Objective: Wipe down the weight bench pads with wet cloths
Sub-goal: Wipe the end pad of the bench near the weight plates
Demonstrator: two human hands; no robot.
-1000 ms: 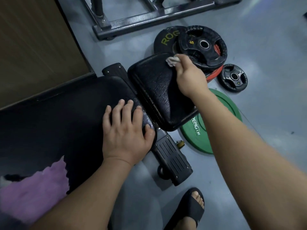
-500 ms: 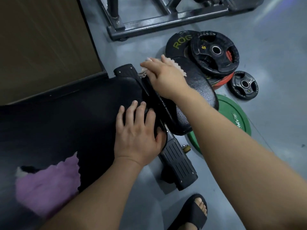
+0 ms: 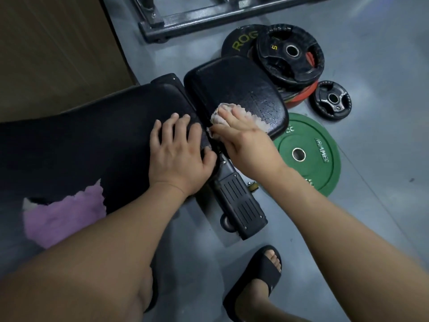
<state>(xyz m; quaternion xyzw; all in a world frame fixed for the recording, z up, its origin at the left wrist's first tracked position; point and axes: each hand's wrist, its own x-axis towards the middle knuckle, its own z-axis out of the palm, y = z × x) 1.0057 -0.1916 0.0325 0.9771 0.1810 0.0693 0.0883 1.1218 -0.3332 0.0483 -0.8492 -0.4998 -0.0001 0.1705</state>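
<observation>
My right hand (image 3: 246, 138), fingers straight, presses the white cloth (image 3: 260, 120) onto the small pad (image 3: 236, 84) at its near edge; my left hand (image 3: 178, 154) rests flat and spread on the long pad (image 3: 92, 135) just left.

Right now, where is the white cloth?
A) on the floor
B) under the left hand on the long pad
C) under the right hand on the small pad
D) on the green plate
C: the right hand presses the white cloth flat onto the small pad.
</observation>
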